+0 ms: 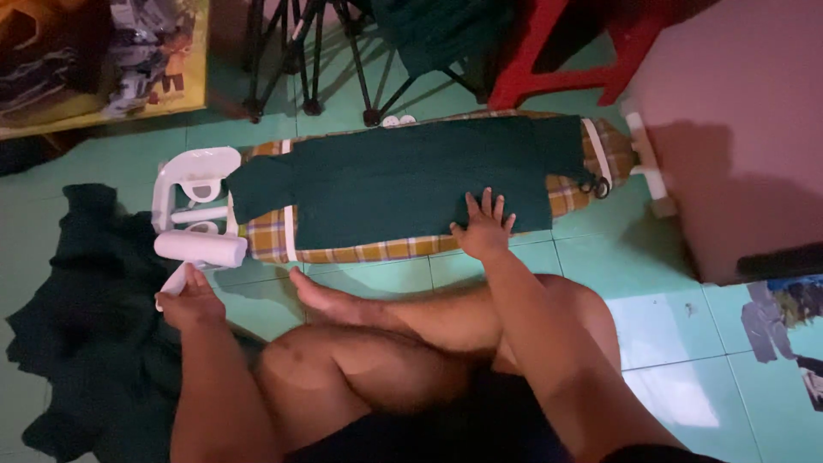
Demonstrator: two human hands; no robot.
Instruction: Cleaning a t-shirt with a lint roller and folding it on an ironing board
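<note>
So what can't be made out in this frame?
Head view only:
- Left hand fingers: wrapped under the white roller's handle, grip hidden.
- Plaid ironing board: mostly covered by the dark green garment.
- Dark cloth pile: too dim to identify.
- Right hand: palm side hidden.

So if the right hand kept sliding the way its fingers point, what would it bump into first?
The right hand lies flat on the dark green garment, fingers pointing up the picture. It would likely just cross more of the garment, then reach the far edge of the plaid ironing board.
</note>
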